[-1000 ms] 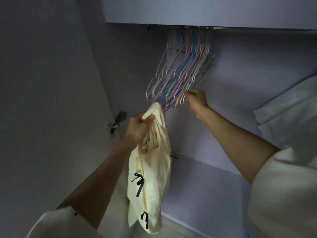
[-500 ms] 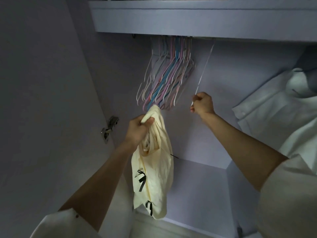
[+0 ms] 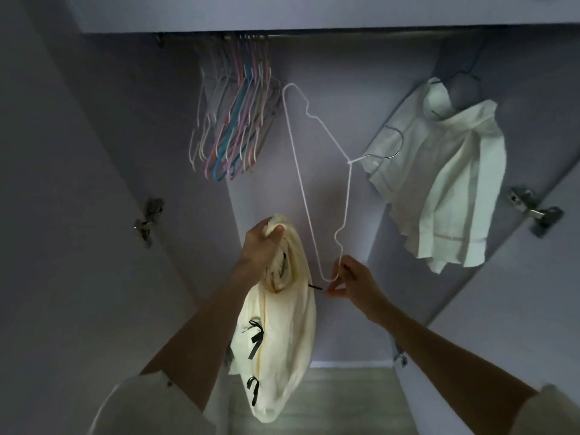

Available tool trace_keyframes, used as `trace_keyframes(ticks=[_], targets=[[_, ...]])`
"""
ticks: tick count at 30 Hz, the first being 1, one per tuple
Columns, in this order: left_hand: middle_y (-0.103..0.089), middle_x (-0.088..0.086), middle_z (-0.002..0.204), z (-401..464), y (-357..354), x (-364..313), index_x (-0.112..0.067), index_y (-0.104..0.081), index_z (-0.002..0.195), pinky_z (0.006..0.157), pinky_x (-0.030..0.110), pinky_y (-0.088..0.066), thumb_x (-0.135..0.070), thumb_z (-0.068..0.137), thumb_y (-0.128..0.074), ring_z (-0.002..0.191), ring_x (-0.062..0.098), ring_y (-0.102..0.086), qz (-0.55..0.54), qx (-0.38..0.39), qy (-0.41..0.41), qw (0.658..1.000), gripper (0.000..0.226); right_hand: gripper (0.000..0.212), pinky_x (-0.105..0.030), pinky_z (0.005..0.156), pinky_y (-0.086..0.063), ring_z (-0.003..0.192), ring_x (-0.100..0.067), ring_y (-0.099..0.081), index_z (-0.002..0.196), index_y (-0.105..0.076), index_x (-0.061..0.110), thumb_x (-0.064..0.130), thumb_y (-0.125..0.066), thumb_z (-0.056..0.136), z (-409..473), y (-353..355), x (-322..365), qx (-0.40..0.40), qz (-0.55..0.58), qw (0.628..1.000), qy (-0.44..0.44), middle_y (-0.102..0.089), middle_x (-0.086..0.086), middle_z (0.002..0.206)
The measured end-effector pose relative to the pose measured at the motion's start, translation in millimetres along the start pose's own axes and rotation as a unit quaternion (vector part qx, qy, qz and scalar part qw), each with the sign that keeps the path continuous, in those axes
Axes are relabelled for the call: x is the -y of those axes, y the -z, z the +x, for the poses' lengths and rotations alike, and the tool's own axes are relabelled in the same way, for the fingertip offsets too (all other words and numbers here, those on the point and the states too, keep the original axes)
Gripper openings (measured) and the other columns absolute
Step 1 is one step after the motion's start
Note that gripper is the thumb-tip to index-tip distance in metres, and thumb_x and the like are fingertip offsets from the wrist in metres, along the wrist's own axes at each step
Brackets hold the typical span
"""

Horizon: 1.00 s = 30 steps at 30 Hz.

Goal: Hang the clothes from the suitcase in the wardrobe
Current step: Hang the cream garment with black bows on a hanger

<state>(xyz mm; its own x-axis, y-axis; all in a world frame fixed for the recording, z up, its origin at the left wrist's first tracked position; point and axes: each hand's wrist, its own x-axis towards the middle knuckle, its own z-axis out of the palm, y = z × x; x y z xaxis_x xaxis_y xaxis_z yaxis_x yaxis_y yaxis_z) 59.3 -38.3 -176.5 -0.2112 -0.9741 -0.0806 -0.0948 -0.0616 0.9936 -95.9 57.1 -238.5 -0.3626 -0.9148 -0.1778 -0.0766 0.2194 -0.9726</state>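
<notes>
1. Bunch of hangers on the rail — upper centre-left.
2. Hung shirt — upper right.
3. Held garment lower centre, loose hanger just right of it.

Single head view, close, tilted upward into the wardrobe

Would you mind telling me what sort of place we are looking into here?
Most likely the inside of a wardrobe: a rail under a shelf carries a bunch of empty hangers, a white shirt hangs on it, and door hinges flank the opening.
</notes>
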Motion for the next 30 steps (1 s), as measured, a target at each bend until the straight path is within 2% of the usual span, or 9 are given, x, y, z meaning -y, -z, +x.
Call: trace_keyframes(ticks=[6, 10, 13, 16, 19, 22, 25, 27, 30], targets=[[-0.064, 0.005, 0.105, -10.8, -35.0, -3.1, -0.014, -0.054, 0.126, 0.085, 0.031, -0.050, -0.014, 0.096, -0.048, 0.098, 0.021, -0.061, -0.018, 0.126, 0.012, 0.992, 0.031, 0.025, -0.025, 0.058, -0.057, 0.062, -0.015, -0.060, 0.078, -0.045, 0.005, -0.006, -0.031, 0.095, -26.9, 31.3, -8.8, 0.058, 0.002, 0.998, -0.007, -0.047, -0.013, 0.074], [-0.060, 0.005, 0.081, -16.2, -56.7, -9.2, -0.017, -0.058, 0.108, 0.069, 0.029, -0.051, -0.013, 0.098, -0.041, 0.074, 0.019, -0.058, -0.013, 0.209, -0.037, 0.977, 0.019, 0.024, -0.035, 0.072, -0.059, 0.070, -0.020, -0.061, 0.077, -0.051, 0.006, -0.004, -0.037, 0.095, -29.1, 56.4, -8.6, 0.112, 0.007, 0.993, -0.044, -0.054, -0.011, 0.077], [-0.055, 0.001, 0.070, -21.3, -70.9, -12.4, -0.016, -0.057, 0.094, 0.065, 0.026, -0.045, -0.008, 0.098, -0.039, 0.064, 0.014, -0.052, -0.025, 0.258, -0.050, 0.965, 0.020, 0.020, -0.034, 0.081, -0.054, 0.079, -0.012, -0.066, 0.106, -0.054, 0.013, 0.001, -0.043, 0.094, -24.6, 79.8, -8.2, 0.125, 0.054, 0.990, -0.029, -0.063, -0.006, 0.092], [-0.056, -0.003, 0.067, -25.9, -75.5, -17.4, -0.017, -0.058, 0.092, 0.066, 0.024, -0.046, -0.007, 0.098, -0.040, 0.061, 0.010, -0.053, 0.013, 0.308, -0.049, 0.950, 0.021, 0.032, -0.031, 0.078, -0.055, 0.094, -0.015, -0.063, 0.122, -0.043, 0.020, 0.003, -0.040, 0.095, -11.6, 97.1, 7.8, 0.082, 0.205, 0.975, 0.001, -0.061, -0.003, 0.110], [-0.056, -0.001, 0.072, -31.7, -74.1, -21.0, -0.017, -0.060, 0.093, 0.073, 0.026, -0.046, -0.008, 0.098, -0.042, 0.068, 0.013, -0.054, 0.034, 0.342, -0.045, 0.938, 0.020, 0.013, -0.045, 0.092, -0.047, 0.105, -0.026, -0.058, 0.105, -0.049, 0.025, 0.027, -0.040, 0.097, 1.3, 103.4, 40.7, 0.039, 0.350, 0.936, -0.018, -0.057, -0.008, 0.117], [-0.058, 0.001, 0.078, -38.4, -69.8, -26.8, -0.015, -0.060, 0.095, 0.079, 0.025, -0.046, -0.013, 0.097, -0.046, 0.074, 0.014, -0.056, 0.067, 0.364, -0.041, 0.928, 0.015, 0.037, -0.034, 0.084, -0.047, 0.092, -0.020, -0.060, 0.090, -0.051, 0.020, 0.053, -0.035, 0.093, 16.0, 105.0, 68.5, 0.024, 0.460, 0.885, -0.061, -0.065, -0.004, 0.094], [-0.064, 0.001, 0.084, -41.0, -65.4, -33.6, -0.013, -0.063, 0.101, 0.080, 0.017, -0.049, -0.011, 0.095, -0.049, 0.078, 0.010, -0.063, 0.131, 0.358, -0.049, 0.923, 0.015, 0.043, -0.019, 0.046, -0.027, 0.039, -0.008, -0.038, 0.069, -0.047, 0.017, 0.040, -0.024, 0.098, 25.5, 99.7, 74.4, -0.021, 0.452, 0.887, -0.088, -0.041, 0.006, 0.040], [-0.066, -0.002, 0.094, -40.6, -61.7, -37.5, -0.011, -0.063, 0.111, 0.081, 0.013, -0.050, -0.007, 0.092, -0.054, 0.084, 0.005, -0.065, 0.135, 0.327, -0.032, 0.935, 0.021, 0.051, -0.013, 0.036, -0.017, 0.026, -0.007, -0.025, 0.053, -0.047, 0.018, 0.025, -0.022, 0.097, 29.7, 98.1, 68.5, -0.032, 0.462, 0.882, -0.084, -0.028, 0.006, 0.031], [-0.066, -0.001, 0.099, -38.7, -51.0, -42.3, -0.014, -0.063, 0.113, 0.086, 0.020, -0.051, -0.004, 0.083, -0.064, 0.091, 0.011, -0.064, 0.078, 0.263, 0.000, 0.962, 0.031, 0.056, -0.009, 0.034, -0.017, 0.025, -0.007, -0.026, 0.029, -0.042, 0.017, 0.015, -0.030, 0.084, 28.9, 101.2, 60.7, -0.020, 0.477, 0.875, -0.079, -0.029, 0.006, 0.030]])
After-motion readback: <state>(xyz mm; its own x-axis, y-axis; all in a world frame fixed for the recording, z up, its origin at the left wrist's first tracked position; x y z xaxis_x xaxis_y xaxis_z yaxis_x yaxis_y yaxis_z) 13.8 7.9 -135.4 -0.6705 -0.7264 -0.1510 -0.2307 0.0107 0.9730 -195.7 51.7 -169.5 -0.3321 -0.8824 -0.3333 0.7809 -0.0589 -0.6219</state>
